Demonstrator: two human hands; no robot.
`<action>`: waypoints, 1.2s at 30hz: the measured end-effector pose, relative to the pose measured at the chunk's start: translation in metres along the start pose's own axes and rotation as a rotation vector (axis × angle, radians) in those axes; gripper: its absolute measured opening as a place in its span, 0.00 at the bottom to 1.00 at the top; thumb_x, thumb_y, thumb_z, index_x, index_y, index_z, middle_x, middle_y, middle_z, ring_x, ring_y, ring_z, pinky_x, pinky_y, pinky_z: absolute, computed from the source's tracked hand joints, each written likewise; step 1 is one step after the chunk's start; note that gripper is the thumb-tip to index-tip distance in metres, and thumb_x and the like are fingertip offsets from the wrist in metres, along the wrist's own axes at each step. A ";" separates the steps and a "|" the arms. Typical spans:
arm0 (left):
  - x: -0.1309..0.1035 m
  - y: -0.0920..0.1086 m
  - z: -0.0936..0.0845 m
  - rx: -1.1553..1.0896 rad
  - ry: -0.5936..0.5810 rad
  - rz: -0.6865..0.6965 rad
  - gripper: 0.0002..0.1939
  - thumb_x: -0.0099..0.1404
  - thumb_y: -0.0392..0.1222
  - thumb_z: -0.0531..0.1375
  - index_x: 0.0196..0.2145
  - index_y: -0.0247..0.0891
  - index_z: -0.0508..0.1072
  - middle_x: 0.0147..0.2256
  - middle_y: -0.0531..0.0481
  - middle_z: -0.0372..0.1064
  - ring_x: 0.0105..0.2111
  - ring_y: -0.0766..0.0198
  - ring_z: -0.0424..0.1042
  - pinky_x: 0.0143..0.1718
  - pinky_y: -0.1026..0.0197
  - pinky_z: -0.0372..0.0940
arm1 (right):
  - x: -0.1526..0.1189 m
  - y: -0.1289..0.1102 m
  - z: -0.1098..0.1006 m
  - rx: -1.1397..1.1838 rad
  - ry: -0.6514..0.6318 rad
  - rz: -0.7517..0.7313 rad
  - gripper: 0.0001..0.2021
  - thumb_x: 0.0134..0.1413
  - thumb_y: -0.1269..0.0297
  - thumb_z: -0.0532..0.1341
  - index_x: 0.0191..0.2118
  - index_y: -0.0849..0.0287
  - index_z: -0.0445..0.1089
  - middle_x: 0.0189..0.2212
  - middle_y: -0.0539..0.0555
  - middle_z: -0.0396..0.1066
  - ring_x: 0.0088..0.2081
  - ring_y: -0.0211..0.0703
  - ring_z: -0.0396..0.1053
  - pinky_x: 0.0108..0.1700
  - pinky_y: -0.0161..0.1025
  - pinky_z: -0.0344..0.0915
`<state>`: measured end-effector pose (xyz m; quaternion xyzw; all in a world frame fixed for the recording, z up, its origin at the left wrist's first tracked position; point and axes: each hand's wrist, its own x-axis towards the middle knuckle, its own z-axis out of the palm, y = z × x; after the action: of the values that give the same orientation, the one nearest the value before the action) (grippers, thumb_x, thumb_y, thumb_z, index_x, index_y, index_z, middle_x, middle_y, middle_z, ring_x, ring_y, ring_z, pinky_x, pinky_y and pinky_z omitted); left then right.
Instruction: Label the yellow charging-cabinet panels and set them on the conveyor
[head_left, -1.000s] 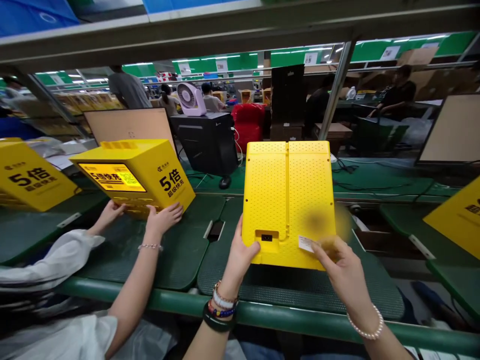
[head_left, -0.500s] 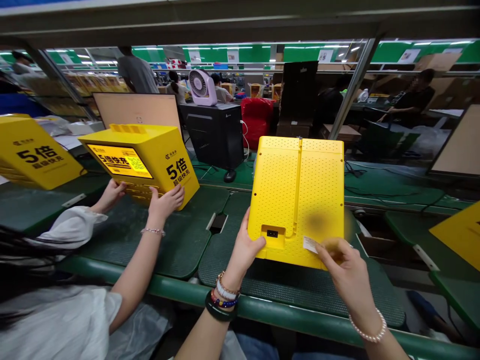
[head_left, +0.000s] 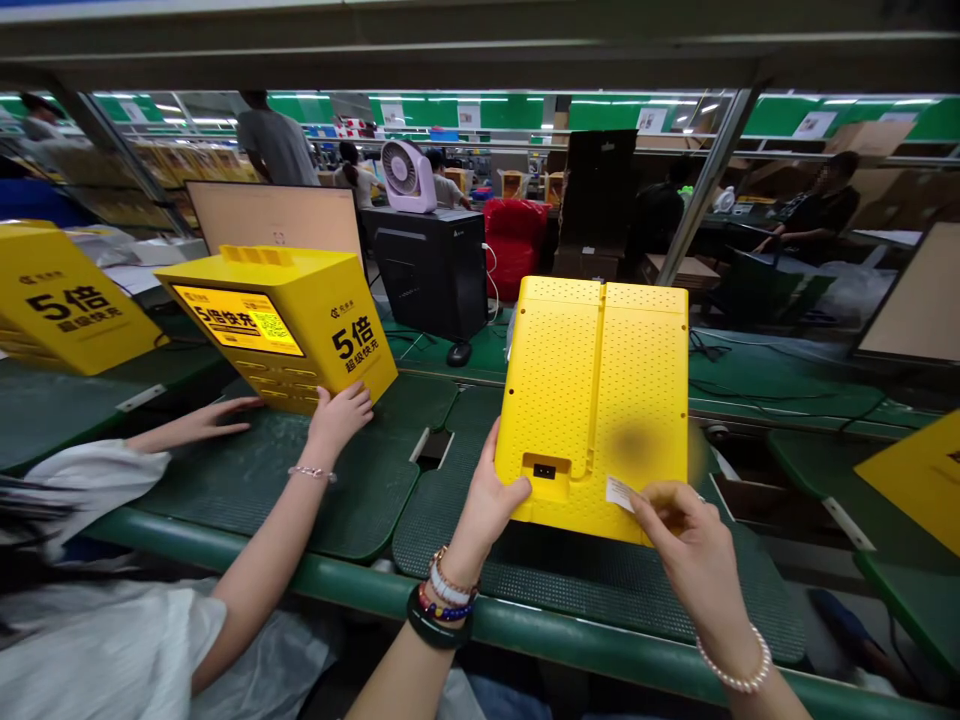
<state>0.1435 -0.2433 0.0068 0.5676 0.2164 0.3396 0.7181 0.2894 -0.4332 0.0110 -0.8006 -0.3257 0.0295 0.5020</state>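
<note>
Head view: a yellow perforated cabinet (head_left: 596,400) stands upright on the green mat of the desk (head_left: 570,590), its dotted back panel turned toward the wearer, probably so that the lower edge with its small black socket (head_left: 544,471) and the white label (head_left: 619,492) can be reached. The left hand (head_left: 491,500) closes on the lower left corner of the cabinet, thumb lying across the panel just beside the socket and the fingers wrapped behind the edge; this grip seems to steady the case and keep it from tipping. The right hand (head_left: 686,540) is loosely curled at the lower right of the panel, thumb and forefinger pinched at the edge of the white label, pressing or lifting it; which of the two cannot be told. A blurred smudge lies over the panel just above that hand.

To the left, a co-worker in a white sleeve (head_left: 82,470) has a second yellow cabinet (head_left: 281,325), printed face showing and tilted back on the desk. One of that person's hands (head_left: 339,418) rests against its lower right corner, while the other (head_left: 217,415) lies flat and open on the mat beside it. A third yellow unit (head_left: 64,300) sits further left. Behind stand a black computer tower (head_left: 431,270), a small fan (head_left: 405,172) and a brown board (head_left: 274,215).
</note>
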 end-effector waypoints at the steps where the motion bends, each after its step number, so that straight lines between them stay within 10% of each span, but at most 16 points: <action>1: 0.001 -0.001 0.000 -0.002 0.003 -0.001 0.49 0.54 0.39 0.65 0.69 0.38 0.45 0.63 0.38 0.60 0.61 0.47 0.64 0.65 0.45 0.59 | 0.000 0.000 0.000 0.004 0.000 0.006 0.21 0.54 0.37 0.62 0.32 0.52 0.73 0.30 0.50 0.72 0.33 0.48 0.64 0.42 0.47 0.57; 36: 0.007 -0.016 -0.007 0.055 0.044 0.022 0.49 0.52 0.38 0.63 0.68 0.39 0.48 0.64 0.39 0.58 0.62 0.47 0.63 0.66 0.44 0.56 | 0.000 0.001 0.001 -0.018 0.007 0.010 0.22 0.54 0.36 0.62 0.31 0.52 0.73 0.31 0.52 0.72 0.33 0.49 0.65 0.38 0.46 0.61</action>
<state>0.1469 -0.2356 -0.0099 0.5820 0.2352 0.3538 0.6934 0.2893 -0.4329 0.0096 -0.8068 -0.3204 0.0264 0.4957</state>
